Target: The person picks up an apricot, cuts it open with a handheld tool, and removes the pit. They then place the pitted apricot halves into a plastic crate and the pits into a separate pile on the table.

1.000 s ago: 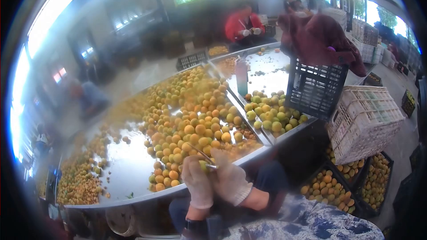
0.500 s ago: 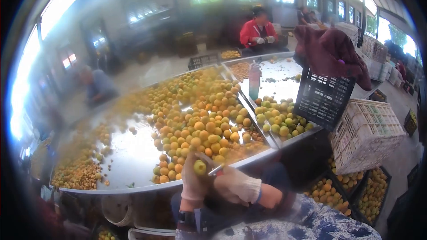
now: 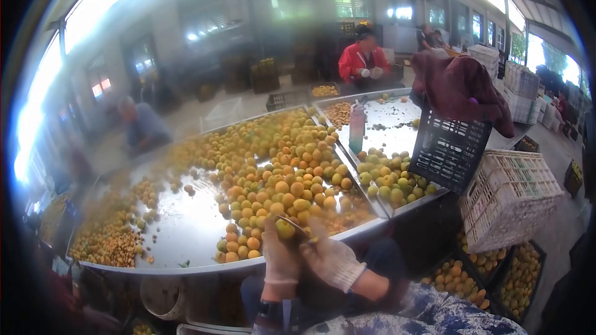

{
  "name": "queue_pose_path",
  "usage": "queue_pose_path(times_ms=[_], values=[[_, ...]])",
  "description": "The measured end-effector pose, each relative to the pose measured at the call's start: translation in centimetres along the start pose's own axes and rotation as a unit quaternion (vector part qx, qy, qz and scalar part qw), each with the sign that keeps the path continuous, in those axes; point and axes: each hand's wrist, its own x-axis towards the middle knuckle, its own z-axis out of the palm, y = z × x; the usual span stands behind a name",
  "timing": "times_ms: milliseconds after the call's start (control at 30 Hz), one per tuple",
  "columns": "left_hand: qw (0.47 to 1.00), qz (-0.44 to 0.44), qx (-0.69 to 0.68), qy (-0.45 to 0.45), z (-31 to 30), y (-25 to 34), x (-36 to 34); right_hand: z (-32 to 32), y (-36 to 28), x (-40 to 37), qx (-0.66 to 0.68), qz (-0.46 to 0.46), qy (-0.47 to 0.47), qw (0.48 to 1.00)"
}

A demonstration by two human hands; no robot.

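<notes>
My left hand (image 3: 281, 259), in a pale work glove, is closed around a yellow-green apricot (image 3: 285, 229) just off the near table edge. Against the fruit's upper side lies the thin blade of a knife (image 3: 293, 224). My gloved right hand (image 3: 332, 262) is closed on this knife, its handle hidden in the palm. Beyond both hands, a big heap of orange and green apricots (image 3: 288, 177) covers much of the metal table (image 3: 180, 223).
Small pits or halves (image 3: 108, 242) lie at the table's left. Past a divider are greener fruits (image 3: 394, 177) and a bottle (image 3: 357, 127). At right stand a black crate (image 3: 450, 149) under a maroon cloth (image 3: 462, 90), a white crate (image 3: 512, 195) and fruit-filled crates. A person in red (image 3: 363, 62) sits opposite.
The knife blade now shows against the apricot, and my right hand has turned with its thumb raised. The view has shifted slightly; the heap looks much the same.
</notes>
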Motion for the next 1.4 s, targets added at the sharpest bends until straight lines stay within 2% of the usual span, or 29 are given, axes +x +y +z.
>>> queue_pose_path(times_ms=[167,233,300,367,400,433,467,567,633,700,767,867,933,967,1033,1067,1100,1167,1233,1333,1367,1400], values=[[1.000,0.003,-0.029,0.007,-1.5,-1.1,1.1,0.4,-0.5,-0.3,-0.026,0.012,-0.019,0.999],[1.000,0.018,-0.011,0.014,-1.0,-1.6,0.8,0.8,-1.1,-0.5,-0.020,0.070,-0.005,0.997],[0.999,0.018,0.016,0.044,0.2,-1.1,0.0,1.4,-0.5,-0.1,-0.006,0.064,0.011,0.998],[0.997,-0.054,-0.048,-0.002,0.5,-1.1,-0.4,1.2,-0.3,0.3,-0.018,0.057,-0.020,0.998],[0.997,-0.056,-0.047,-0.003,-0.2,-1.6,-0.1,0.9,0.0,0.7,-0.018,0.059,-0.018,0.998],[0.990,0.045,0.129,-0.029,-1.4,-2.3,0.4,0.7,0.5,1.1,-0.012,0.046,-0.021,0.999],[0.942,0.145,0.298,-0.054,-1.8,-2.5,0.5,0.7,0.9,1.4,-0.007,0.031,-0.026,0.999],[0.940,0.186,0.284,-0.038,-2.4,-2.2,0.6,1.9,1.1,1.3,-0.010,0.027,-0.068,0.997],[0.949,0.180,0.260,-0.020,-2.0,-2.0,0.0,2.1,0.3,0.8,0.000,0.019,-0.057,0.998],[0.993,0.078,0.093,-0.014,-1.7,-1.8,-0.4,1.7,-1.0,0.3,-0.023,0.081,-0.054,0.995],[0.996,0.052,0.066,0.007,-1.4,-1.6,-0.5,2.1,-0.7,0.4,-0.033,0.086,-0.054,0.994],[0.994,0.028,0.104,-0.015,-2.0,-1.5,0.1,2.5,0.2,0.5,0.008,0.057,-0.012,0.998],[0.932,0.137,0.327,-0.072,-2.6,-1.6,0.7,2.0,0.4,0.7,0.020,0.058,-0.023,0.998],[0.932,0.134,0.328,-0.076,-2.2,-1.7,0.4,1.7,0.4,0.8,0.022,0.062,-0.019,0.998],[0.952,0.162,0.254,-0.047,-1.3,-1.7,-0.4,1.2,-0.4,0.7,-0.005,0.072,-0.049,0.996],[0.974,0.114,0.174,-0.084,-2.0,-1.7,0.0,0.8,-0.9,0.3,-0.006,0.066,-0.040,0.997],[0.974,0.110,0.179,-0.086,-2.5,-1.9,0.1,1.2,-0.6,0.1,-0.001,0.070,-0.038,0.997],[0.996,0.014,0.022,-0.089,-2.2,-2.0,0.3,2.4,0.5,-0.2,-0.036,0.015,0.017,0.999],[0.998,-0.002,0.024,-0.064,-1.5,-2.2,0.3,2.9,1.2,-0.1,-0.032,0.010,0.035,0.999],[0.993,0.013,0.092,-0.074,-2.2,-2.1,0.8,1.8,0.9,-0.1,-0.040,0.015,0.037,0.998],[0.966,0.071,0.237,-0.076,-2.5,-1.6,0.8,1.5,0.6,-0.2,-0.050,0.026,0.022,0.998],[0.914,0.128,0.377,-0.078,-2.6,-1.3,0.9,1.6,0.8,-0.3,-0.048,0.028,0.023,0.998]])
